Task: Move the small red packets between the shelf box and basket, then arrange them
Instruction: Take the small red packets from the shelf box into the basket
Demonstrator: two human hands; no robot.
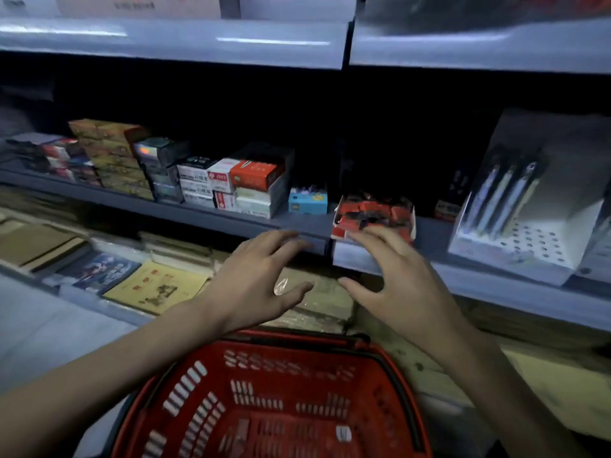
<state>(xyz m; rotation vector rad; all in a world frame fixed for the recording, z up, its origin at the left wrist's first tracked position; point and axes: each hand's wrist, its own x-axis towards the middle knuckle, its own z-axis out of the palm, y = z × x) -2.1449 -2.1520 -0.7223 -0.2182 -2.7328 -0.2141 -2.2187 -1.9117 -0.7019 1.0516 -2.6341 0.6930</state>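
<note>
Just past the spread right grip (396,282) sits the shelf box (340,230) of red packets (375,209) (left grip (261,276) likewise spread).

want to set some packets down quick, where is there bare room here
Bare grey shelf shows between the small blue carton and the open cardboard box of red packets, and between that box and the white pen display. The red plastic basket is bare inside. Left of the blue carton, stacked boxes crowd it.

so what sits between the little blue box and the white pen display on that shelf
The open box of red packets, with the right hand at its front; head view.
</note>
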